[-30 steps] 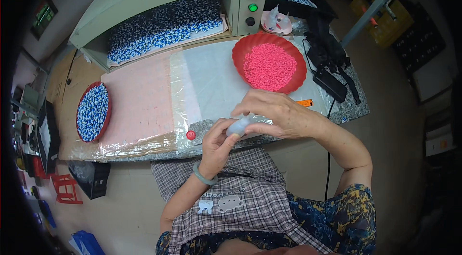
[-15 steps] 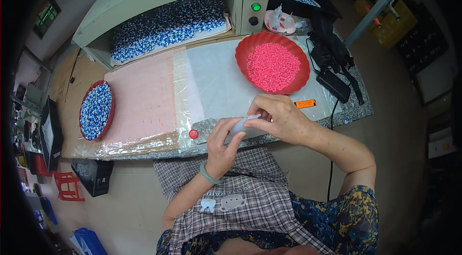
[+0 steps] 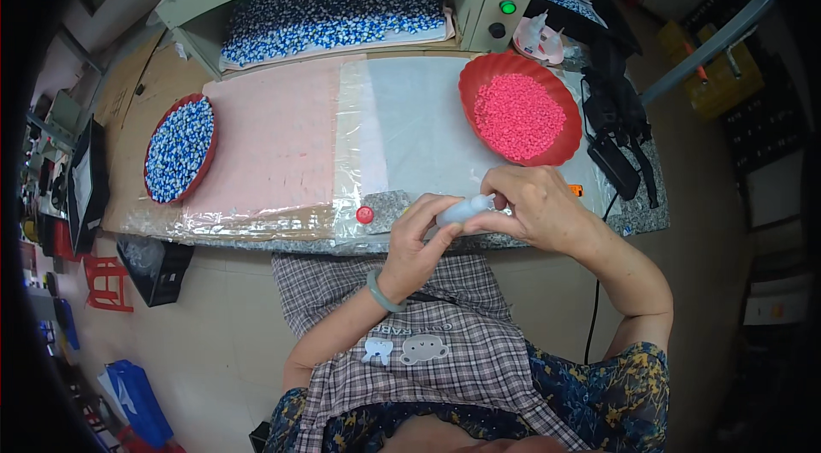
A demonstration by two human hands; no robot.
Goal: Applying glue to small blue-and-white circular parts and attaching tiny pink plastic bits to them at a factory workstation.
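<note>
The left hand holds a tilted bottle above the table's near edge. The right hand curls narrowly at its nozzle; whether it grips, I cannot tell.

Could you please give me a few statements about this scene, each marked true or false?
1. The left hand holds a whitish bottle. True.
2. A red bowl of pink pieces stands beyond the right hand. True.
3. The right hand is well away from the bottle. False: it is at the bottle's narrow end.
4. A small round red object lies left of the bottle. True.
5. The red bowl of pink pieces stands left of the small round red object. False: it stands to its right.
</note>
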